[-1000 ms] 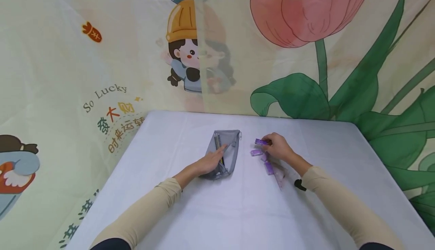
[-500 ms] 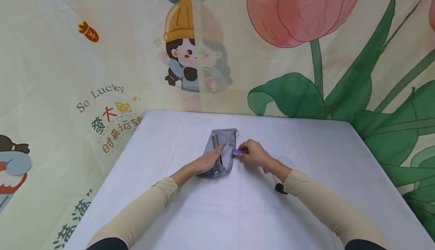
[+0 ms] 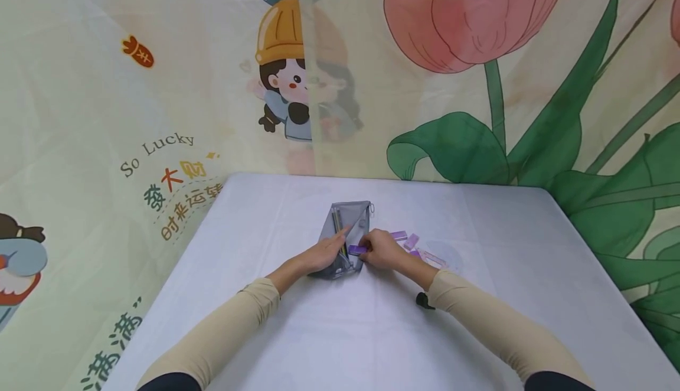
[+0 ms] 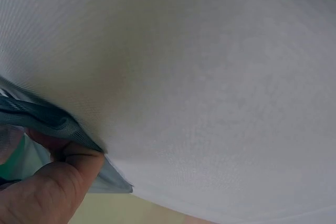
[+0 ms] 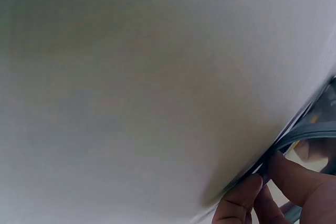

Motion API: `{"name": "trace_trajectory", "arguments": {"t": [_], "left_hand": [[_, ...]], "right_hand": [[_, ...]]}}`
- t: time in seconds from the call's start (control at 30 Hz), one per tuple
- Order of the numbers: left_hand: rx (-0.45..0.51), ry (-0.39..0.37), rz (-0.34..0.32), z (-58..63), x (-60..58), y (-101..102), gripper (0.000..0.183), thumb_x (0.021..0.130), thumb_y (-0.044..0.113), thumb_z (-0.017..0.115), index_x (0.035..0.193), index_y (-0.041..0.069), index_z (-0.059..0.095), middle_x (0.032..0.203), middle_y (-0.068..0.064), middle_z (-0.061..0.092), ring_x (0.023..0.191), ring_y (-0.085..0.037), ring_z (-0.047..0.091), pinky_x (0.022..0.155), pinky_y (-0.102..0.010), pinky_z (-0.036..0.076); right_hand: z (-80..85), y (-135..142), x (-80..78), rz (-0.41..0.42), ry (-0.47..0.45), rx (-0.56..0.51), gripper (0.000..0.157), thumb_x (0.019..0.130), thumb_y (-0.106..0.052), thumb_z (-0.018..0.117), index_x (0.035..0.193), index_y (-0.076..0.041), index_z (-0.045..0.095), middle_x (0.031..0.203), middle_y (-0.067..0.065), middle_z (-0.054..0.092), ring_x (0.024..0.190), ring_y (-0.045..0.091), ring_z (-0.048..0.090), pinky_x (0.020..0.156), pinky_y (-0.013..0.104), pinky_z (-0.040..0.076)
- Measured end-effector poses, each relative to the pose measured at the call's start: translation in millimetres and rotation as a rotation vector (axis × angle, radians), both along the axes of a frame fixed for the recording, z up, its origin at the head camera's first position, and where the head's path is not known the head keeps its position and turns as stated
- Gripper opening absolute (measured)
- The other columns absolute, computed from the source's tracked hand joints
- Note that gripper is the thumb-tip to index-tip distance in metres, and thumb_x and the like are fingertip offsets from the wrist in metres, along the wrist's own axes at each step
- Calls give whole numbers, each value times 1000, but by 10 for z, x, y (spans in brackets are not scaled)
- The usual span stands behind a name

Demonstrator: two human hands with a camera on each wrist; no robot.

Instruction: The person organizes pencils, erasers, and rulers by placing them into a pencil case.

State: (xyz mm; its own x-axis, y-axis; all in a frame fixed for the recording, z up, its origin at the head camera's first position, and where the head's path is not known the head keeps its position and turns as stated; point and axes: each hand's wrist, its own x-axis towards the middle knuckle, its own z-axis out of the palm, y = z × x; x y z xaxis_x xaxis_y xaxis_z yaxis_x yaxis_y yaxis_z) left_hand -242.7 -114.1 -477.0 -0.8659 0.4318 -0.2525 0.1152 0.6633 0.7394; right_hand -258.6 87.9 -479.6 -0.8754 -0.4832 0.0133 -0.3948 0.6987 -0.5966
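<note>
A grey see-through mesh pencil pouch (image 3: 350, 208) lies on the white table, with pencils (image 3: 337, 221) showing inside. My left hand (image 3: 321, 253) is on its left side, index finger stretched over it. In the left wrist view the thumb (image 4: 68, 179) pinches the fabric edge (image 4: 52, 121). My right hand (image 3: 383, 250) pinches a small purple rectangular block (image 3: 357, 250) over the pouch's right side. In the right wrist view the right fingers (image 5: 241, 200) are right at the pouch's zipper edge (image 5: 310, 130), and the block is mostly hidden there.
Right of the right hand lie more small purple blocks (image 3: 411, 241), partly hidden behind it, and a clear plastic piece (image 3: 446, 255) with pink print. The white table (image 3: 319, 332) ends at a printed cloth backdrop (image 3: 361, 160).
My right hand has carried the purple block leftward from the loose blocks to the pouch. The left hand stays on the pouch. The view has shifted slightly.
</note>
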Motion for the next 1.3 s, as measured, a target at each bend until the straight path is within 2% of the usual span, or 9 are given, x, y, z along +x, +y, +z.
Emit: {"name": "trace_trajectory", "arguments": {"t": [0.3, 0.57, 0.7, 0.97, 1.1, 1.23, 1.3], "left_hand": [[-3, 3, 3, -10, 13, -10, 52, 108, 44, 17, 159, 34, 15, 160, -12, 31, 147, -41, 29, 119, -62, 21], [42, -11, 0, 3, 28, -33, 51, 109, 42, 17, 159, 33, 16, 159, -17, 32, 145, -40, 32, 118, -61, 23], [50, 0, 0, -2, 29, -35, 52, 109, 42, 17, 159, 33, 15, 159, -18, 32, 144, -41, 35, 118, -61, 24], [73, -35, 23, -6, 32, -39, 54, 108, 47, 17, 159, 32, 17, 164, -4, 23, 150, -33, 26, 121, -56, 20], [76, -33, 22, -10, 24, -36, 54, 108, 47, 17, 159, 31, 17, 165, -3, 21, 150, -33, 24, 122, -55, 18], [64, -23, 22, -19, 13, -31, 55, 107, 48, 17, 159, 31, 17, 165, -4, 22, 149, -34, 26, 121, -57, 19], [60, -13, 15, -26, 8, -29, 55, 107, 47, 17, 159, 30, 17, 164, -4, 22, 149, -35, 26, 120, -58, 20]], "right_hand": [[-8, -87, 39, -19, -34, -7, 17, 79, -4, 79, 93, 1, 74, 82, 8, 72, 70, 12, 61, 67, 25, 55], [28, -131, 64, -19, -31, 3, 20, 79, -4, 78, 97, 2, 75, 86, 11, 75, 75, 17, 67, 75, 30, 58], [27, -144, 68, -16, -31, -10, 24, 77, -2, 79, 99, 2, 75, 87, 12, 75, 75, 17, 68, 73, 29, 58], [-24, -169, 67, -9, -6, -10, 20, 76, -6, 80, 95, 0, 76, 83, 8, 74, 71, 12, 64, 69, 25, 56], [-19, -165, 69, -1, -27, -13, 19, 77, -5, 79, 95, 1, 76, 82, 8, 74, 70, 11, 63, 69, 24, 56], [23, -114, 75, 24, -14, 9, 27, 77, -9, 80, 101, 3, 74, 83, 7, 73, 71, 11, 62, 69, 25, 55], [64, -64, 91, 42, 14, 33, 36, 78, -13, 81, 109, 3, 72, 90, 9, 72, 76, 13, 61, 72, 26, 55]]}}
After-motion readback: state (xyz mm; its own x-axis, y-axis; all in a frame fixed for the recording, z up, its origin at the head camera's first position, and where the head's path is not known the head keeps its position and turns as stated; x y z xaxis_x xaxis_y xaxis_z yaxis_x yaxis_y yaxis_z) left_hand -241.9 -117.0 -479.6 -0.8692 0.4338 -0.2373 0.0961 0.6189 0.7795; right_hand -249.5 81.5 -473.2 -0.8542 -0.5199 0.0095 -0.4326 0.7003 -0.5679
